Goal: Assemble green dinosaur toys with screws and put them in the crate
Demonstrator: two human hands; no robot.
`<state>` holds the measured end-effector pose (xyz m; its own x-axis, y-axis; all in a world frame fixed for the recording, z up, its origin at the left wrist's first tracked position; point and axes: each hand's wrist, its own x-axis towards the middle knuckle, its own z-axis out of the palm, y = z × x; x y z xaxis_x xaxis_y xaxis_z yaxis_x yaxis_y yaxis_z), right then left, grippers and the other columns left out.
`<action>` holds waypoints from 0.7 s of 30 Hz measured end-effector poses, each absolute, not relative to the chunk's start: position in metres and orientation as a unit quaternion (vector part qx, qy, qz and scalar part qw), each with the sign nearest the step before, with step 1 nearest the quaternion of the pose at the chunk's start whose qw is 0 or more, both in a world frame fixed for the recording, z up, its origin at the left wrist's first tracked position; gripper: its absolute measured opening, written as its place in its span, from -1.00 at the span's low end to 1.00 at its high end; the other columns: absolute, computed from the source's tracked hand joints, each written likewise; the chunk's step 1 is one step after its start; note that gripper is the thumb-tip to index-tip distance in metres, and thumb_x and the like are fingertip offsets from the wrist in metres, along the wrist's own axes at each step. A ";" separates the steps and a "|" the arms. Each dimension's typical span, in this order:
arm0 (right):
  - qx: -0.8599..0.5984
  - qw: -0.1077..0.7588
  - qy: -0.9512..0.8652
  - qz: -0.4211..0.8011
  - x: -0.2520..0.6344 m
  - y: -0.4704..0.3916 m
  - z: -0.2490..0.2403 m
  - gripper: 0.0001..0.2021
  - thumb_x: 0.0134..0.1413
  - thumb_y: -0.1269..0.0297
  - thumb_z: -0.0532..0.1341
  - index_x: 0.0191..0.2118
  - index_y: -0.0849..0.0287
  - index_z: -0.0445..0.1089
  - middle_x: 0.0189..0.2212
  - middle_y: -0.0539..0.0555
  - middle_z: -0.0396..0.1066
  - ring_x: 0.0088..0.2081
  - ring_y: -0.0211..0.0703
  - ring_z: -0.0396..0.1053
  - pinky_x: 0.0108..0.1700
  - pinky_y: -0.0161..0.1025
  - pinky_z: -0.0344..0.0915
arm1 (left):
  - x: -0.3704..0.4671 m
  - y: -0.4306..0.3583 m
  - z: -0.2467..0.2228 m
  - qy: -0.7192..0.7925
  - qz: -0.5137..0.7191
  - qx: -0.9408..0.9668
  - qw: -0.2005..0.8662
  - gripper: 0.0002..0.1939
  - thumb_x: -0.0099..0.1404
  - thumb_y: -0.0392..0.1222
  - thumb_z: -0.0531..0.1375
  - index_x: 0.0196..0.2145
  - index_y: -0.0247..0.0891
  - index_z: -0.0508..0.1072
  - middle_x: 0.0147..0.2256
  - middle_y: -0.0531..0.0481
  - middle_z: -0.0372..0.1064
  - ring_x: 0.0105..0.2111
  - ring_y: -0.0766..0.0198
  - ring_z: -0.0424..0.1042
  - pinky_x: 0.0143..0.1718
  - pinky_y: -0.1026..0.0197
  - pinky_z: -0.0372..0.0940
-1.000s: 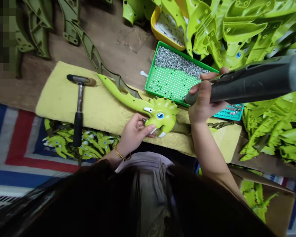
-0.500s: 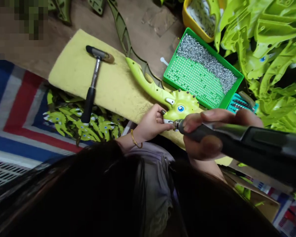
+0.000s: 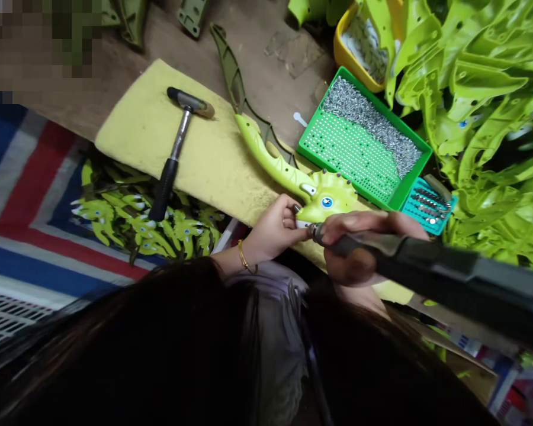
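Observation:
A lime-green dinosaur-head toy piece (image 3: 333,200) with a blue eye and a long curved green part lies on the yellow pad (image 3: 231,177). My left hand (image 3: 278,228), with a gold bracelet at the wrist, pinches the white mouth end of this piece. Wrapped round a dark power screwdriver (image 3: 430,266) is my right hand (image 3: 359,242). The tool's tip meets the mouth end beside my left fingertips; the exact contact point is too small to make out.
A hammer (image 3: 175,148) lies on the pad. Behind the toy stand a green basket of screws (image 3: 350,154), a teal tray (image 3: 426,207) and a yellow container (image 3: 340,44). Green parts (image 3: 475,83) are heaped at right, small toys (image 3: 146,228) at lower left.
The view has shifted slightly, so the hammer, pad and basket appear a little lower. The screwdriver's body sits lower in the view, uncovering more of the teal tray. Both hands keep their holds.

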<state>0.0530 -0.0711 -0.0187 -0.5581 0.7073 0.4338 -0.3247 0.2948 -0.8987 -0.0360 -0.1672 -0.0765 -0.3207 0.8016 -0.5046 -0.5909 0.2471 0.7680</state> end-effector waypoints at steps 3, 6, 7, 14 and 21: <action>-0.112 0.632 -0.610 0.464 0.033 -0.039 -0.021 -0.74 0.18 0.14 0.19 -0.01 -0.07 0.38 -0.38 -0.17 0.42 -0.65 -0.53 0.25 -0.67 -0.51 0.23 | -0.039 -0.171 -0.079 0.564 0.590 0.161 0.555 -0.43 0.01 -0.18 0.39 -0.11 -0.20 0.19 -0.41 0.13 0.38 -0.39 0.31 0.49 -0.41 0.31 0.38; -0.159 0.704 -0.572 0.390 0.021 0.005 -0.035 -0.80 0.22 0.31 0.14 -0.06 -0.06 0.36 -0.30 -0.17 0.37 -0.61 -0.59 0.26 -0.60 -0.55 0.20 | -0.043 -0.174 -0.079 0.610 0.549 0.228 0.524 -0.49 0.07 -0.17 0.37 -0.10 -0.19 0.21 -0.40 0.11 0.38 -0.40 0.29 0.50 -0.41 0.29 0.42; -0.172 0.699 -0.574 0.391 0.020 0.018 -0.043 -0.79 0.24 0.33 0.12 -0.05 -0.04 0.34 -0.28 -0.16 0.34 -0.59 -0.60 0.26 -0.55 -0.55 0.22 | -0.045 -0.174 -0.079 0.630 0.531 0.252 0.508 -0.52 0.08 -0.16 0.36 -0.11 -0.19 0.23 -0.43 0.12 0.36 -0.44 0.31 0.48 -0.44 0.31 0.41; -0.246 0.588 -0.642 0.425 0.029 0.053 -0.100 -0.46 0.30 0.02 0.00 0.30 0.09 -0.06 -0.10 0.08 0.27 -0.33 -0.33 0.46 -0.19 -0.14 0.48 | -0.052 -0.171 -0.076 0.688 0.477 0.371 0.402 -0.61 0.02 -0.20 0.37 -0.22 -0.26 0.33 -0.30 0.05 0.35 -0.52 0.42 0.42 -0.52 0.37 0.38; -0.233 0.506 -0.703 0.442 0.040 0.021 -0.051 -0.43 0.25 -0.04 0.06 0.28 0.09 0.04 -0.07 0.13 0.29 -0.18 -0.17 0.50 -0.18 -0.11 0.52 | -0.048 -0.172 -0.075 0.701 0.490 0.337 0.394 -0.56 0.02 -0.19 0.37 -0.18 -0.23 0.28 -0.47 0.15 0.34 -0.52 0.40 0.42 -0.47 0.38 0.38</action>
<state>0.0398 0.0206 -0.0510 -0.3786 0.7753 0.5055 -0.1210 0.5000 -0.8575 -0.0480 -0.1721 -0.0753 -0.4624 0.8583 -0.2222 0.0858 0.2928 0.9523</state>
